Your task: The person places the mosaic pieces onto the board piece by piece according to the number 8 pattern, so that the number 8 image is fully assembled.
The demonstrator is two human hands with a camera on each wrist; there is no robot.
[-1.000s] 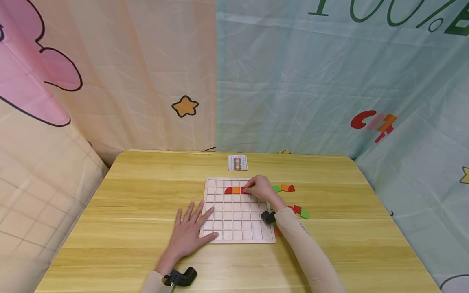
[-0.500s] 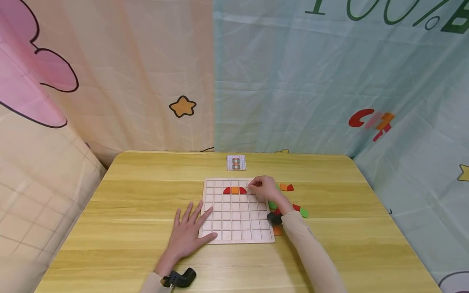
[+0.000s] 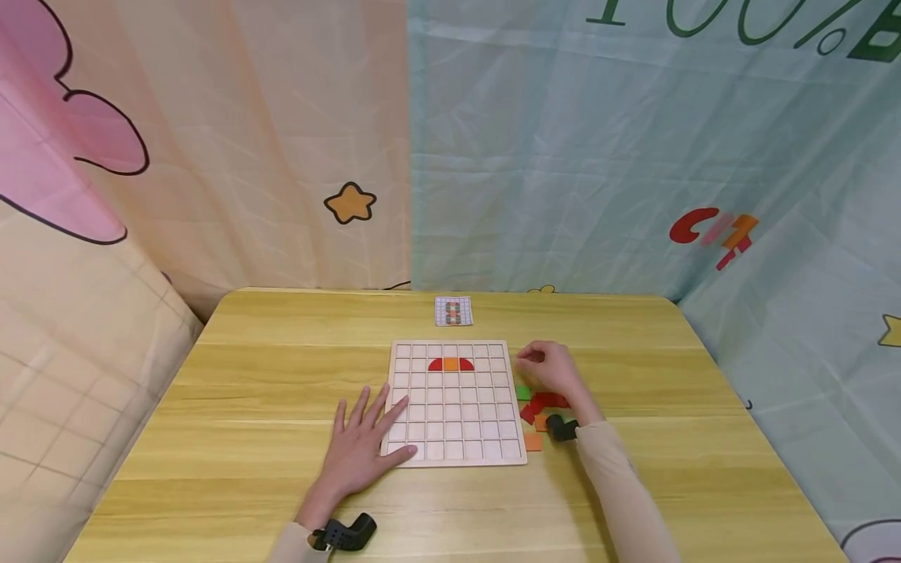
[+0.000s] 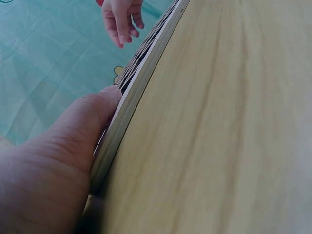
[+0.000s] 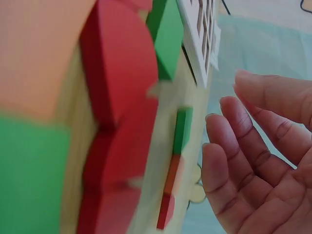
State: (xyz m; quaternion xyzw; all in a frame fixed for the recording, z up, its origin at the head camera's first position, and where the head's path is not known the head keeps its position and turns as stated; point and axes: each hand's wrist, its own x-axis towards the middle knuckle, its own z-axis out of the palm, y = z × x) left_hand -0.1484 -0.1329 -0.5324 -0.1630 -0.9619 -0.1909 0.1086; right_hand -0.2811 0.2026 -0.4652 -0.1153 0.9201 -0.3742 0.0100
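Observation:
A white gridded board (image 3: 454, 430) lies on the wooden table, three blocks in one of its upper rows: an orange square (image 3: 450, 364) between two red rounded pieces (image 3: 436, 365). My left hand (image 3: 359, 450) rests with spread fingers over the board's left edge, its thumb (image 4: 92, 109) on the near rim. Off the board's upper right side, my right hand (image 3: 554, 367) hovers with loosely bent fingers and holds nothing. In the right wrist view, a small green block (image 5: 183, 129), an orange one and a red one lie in a line beyond larger red blocks (image 5: 126, 63).
Right of the board are loose green (image 3: 523, 392), red (image 3: 547, 402) and orange (image 3: 533, 442) blocks, partly under my right forearm. A small pattern card (image 3: 454, 311) lies behind the board. Printed curtains (image 3: 549, 156) hang around the table.
My right hand has released the right red piece in the row beside the orange square and moved right, off the board to the loose blocks. My left hand stays in place.

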